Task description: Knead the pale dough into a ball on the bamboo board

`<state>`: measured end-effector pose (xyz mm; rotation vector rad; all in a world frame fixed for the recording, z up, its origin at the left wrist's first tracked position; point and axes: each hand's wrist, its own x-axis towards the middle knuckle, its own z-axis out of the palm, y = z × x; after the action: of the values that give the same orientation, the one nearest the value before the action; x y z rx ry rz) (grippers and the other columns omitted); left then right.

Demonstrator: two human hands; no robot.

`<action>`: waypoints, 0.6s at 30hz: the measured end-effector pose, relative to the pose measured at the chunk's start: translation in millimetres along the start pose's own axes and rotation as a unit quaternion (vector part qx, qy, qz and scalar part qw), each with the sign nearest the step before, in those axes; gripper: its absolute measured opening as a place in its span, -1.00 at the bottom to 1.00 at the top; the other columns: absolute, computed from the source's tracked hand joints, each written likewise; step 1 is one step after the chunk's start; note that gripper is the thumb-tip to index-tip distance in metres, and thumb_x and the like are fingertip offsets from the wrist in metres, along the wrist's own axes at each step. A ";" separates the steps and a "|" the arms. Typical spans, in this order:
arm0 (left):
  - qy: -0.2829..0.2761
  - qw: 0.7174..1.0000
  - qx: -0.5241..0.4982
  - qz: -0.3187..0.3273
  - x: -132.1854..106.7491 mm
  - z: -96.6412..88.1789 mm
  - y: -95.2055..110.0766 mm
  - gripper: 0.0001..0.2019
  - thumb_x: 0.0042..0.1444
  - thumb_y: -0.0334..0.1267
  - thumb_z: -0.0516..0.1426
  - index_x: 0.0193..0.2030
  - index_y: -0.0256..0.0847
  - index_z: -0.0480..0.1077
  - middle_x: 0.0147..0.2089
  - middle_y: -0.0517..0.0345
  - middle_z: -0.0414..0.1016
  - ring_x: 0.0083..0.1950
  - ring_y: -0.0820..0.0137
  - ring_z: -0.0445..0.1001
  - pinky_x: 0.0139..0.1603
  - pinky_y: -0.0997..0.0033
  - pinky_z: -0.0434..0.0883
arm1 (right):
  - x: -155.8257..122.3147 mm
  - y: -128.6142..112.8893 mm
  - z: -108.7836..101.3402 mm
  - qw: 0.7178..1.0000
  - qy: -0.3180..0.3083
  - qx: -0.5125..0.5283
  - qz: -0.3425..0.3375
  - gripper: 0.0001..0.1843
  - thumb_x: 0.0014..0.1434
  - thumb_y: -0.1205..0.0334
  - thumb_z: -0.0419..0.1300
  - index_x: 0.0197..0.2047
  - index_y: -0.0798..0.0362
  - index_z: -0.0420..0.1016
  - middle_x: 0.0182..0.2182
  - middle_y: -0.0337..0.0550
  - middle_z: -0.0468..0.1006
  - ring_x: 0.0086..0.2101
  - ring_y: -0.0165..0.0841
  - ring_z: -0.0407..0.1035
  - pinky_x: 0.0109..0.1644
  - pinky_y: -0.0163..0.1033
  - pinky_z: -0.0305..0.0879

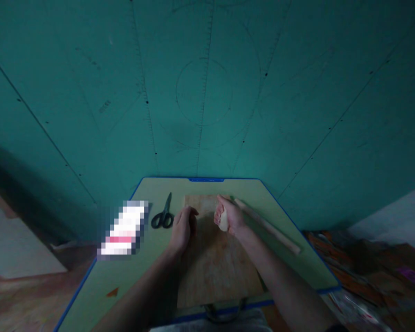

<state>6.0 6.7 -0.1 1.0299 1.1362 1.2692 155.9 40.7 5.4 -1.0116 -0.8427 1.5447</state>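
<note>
My right hand [230, 216] is closed around a pale, dough-like lump [223, 220], held over the upper right of a wooden cutting board [221, 272]. Part of the lump shows below the curled fingers. At the board's left edge, my left hand [184, 228] is loosely curved, with a gap between fingers and thumb; nothing shows in it, though its palm is in shadow. Black-handled scissors [163, 218] lie just left of that hand, blades pointing away. To the right of the board rests a long wooden stick [269, 227], slanting toward me.
The board sits on a pale folding table [152, 272] with a blue rim. A blurred-out phone-shaped object [124, 228] lies on its left side, and a small orange-brown scrap [112, 292] nearer me. A green wall [207, 92] rises behind. Cardboard [383, 272] lies at right.
</note>
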 end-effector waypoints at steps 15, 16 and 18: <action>-0.008 1.000 0.015 0.007 -1.3 -0.9 3.8 -0.68 0.07 0.02 -0.03 -0.45 -0.18 0.32 -0.70 0.34 0.20 -0.72 0.50 0.18 -0.70 0.55 0.11 | -7.9 -4.9 -10.4 0.994 0.048 -0.094 -0.039 -0.84 -0.05 0.12 0.22 -0.44 -0.01 0.35 -0.50 -0.28 0.46 -0.38 -0.34 0.39 -0.30 -0.27 0.31; -0.009 1.000 0.013 0.006 -1.3 -1.3 2.9 -0.68 0.07 0.02 -0.03 -0.45 -0.18 0.31 -0.71 0.34 0.19 -0.72 0.50 0.17 -0.71 0.55 0.11 | -11.4 -6.7 -12.6 0.983 0.055 -0.161 -0.065 -0.86 -0.07 0.16 0.22 -0.40 -0.02 0.37 -0.44 -0.28 0.47 -0.34 -0.32 0.39 -0.26 -0.26 0.29; -0.010 1.000 0.010 0.008 -0.4 -2.1 0.2 -0.69 0.06 0.02 -0.02 -0.45 -0.18 0.31 -0.70 0.34 0.20 -0.72 0.50 0.17 -0.71 0.55 0.10 | -19.2 -13.3 -14.8 0.937 0.074 -0.323 -0.109 -0.84 -0.06 0.20 0.21 -0.32 -0.04 0.43 -0.39 -0.28 0.47 -0.30 -0.30 0.37 -0.24 -0.25 0.25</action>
<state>3.9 6.2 -0.3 1.0647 1.1299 1.2599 176.2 24.5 14.9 -1.4230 -1.3468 0.9949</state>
